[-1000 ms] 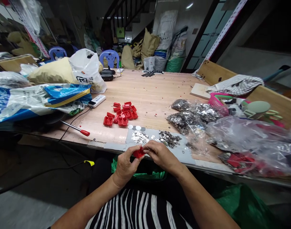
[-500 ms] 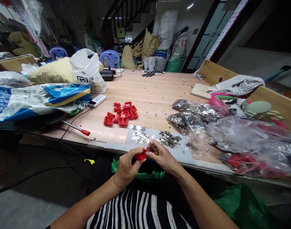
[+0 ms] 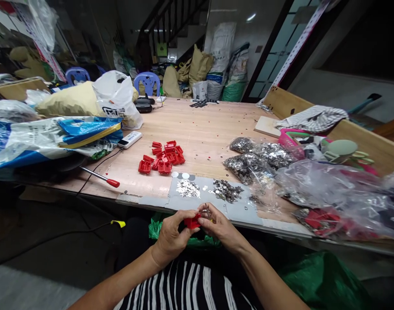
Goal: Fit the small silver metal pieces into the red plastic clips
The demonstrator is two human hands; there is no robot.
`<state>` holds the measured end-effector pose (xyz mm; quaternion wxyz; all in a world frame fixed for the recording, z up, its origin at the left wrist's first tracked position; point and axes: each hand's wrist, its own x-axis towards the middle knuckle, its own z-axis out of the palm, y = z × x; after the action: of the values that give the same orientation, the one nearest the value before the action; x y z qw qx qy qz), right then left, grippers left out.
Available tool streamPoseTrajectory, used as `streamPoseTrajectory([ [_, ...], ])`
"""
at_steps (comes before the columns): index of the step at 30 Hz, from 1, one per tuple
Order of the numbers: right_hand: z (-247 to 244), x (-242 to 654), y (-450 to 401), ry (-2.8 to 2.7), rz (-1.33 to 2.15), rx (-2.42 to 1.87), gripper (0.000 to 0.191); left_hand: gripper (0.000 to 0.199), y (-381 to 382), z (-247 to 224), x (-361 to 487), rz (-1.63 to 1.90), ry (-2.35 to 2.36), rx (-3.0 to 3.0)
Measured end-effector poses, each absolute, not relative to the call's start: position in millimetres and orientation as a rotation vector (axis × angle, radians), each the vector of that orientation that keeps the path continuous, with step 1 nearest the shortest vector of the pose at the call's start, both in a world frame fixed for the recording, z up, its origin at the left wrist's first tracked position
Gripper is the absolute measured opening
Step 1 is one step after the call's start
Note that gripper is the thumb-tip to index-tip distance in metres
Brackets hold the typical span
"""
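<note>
My left hand (image 3: 171, 233) pinches a small red plastic housing (image 3: 192, 222) between thumb and fingers, just off the table's front edge. My right hand (image 3: 221, 228) meets it from the other side, its thumb tip against the housing. Held in those right fingers is a thin metal tool (image 3: 207, 210) with a bit of yellow showing; its exact kind is mostly hidden. Beyond the hands, a pile of shiny silver metal pieces (image 3: 188, 188) and a pile of darker metal pieces (image 3: 227, 190) lie on a grey sheet (image 3: 174, 201). More red housings (image 3: 165, 167) are heaped further back.
Clear bags of metal parts (image 3: 245, 167) and a pink basket (image 3: 289, 138) crowd the right side. Sacks (image 3: 48, 133) fill the left, with a red-tipped lever (image 3: 113, 183) near the edge. A white power strip (image 3: 130, 140) trails a cable. Green plastic (image 3: 154, 226) hangs below the hands.
The camera view has shifted slightly, so the hands appear a little lower. Both hands keep their hold on the red housing and the tool.
</note>
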<state>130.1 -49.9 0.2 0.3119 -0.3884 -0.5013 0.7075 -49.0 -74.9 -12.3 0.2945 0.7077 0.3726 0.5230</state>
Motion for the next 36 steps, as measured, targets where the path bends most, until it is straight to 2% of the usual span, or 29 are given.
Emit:
streamPoseTrajectory([
  [12,-10.5,123.1,-54.5,-0.952,2.08,-0.875,0.044,0.028,-77.6,-20.0,-53.4,1.444,0.861,1.483],
  [17,-9.0,123.8,-47.5,-1.121,2.0,-0.964,0.042,0.026,-75.0,-19.3,-51.2,1.461,0.865,1.36],
  [19,-3.8,128.5,-35.5,-1.356,1.835,-1.108,0.036,0.025,-71.4,-19.0,-50.9,1.446,0.931,1.32],
  [23,6.1,136.6,-4.6,-1.867,0.986,-1.46,0.01,0.026,-64.0,-21.0,-53.5,1.43,1.087,1.349],
  [26,5.4,133.3,9.8,-2.116,0.594,-1.631,0.005,0.026,-60.8,-24.6,-58.5,1.427,1.182,1.468],
  [30,-1.7,122.2,13.5,-2.235,0.411,-1.729,0.002,0.026,-58.9,-28.5,-64.8,1.444,1.254,1.661],
  [36,-2.7,118.9,10.6,-2.237,0.402,-1.709,0.004,0.026,-56.5,-26.8,-66.3,1.47,1.275,1.779],
])
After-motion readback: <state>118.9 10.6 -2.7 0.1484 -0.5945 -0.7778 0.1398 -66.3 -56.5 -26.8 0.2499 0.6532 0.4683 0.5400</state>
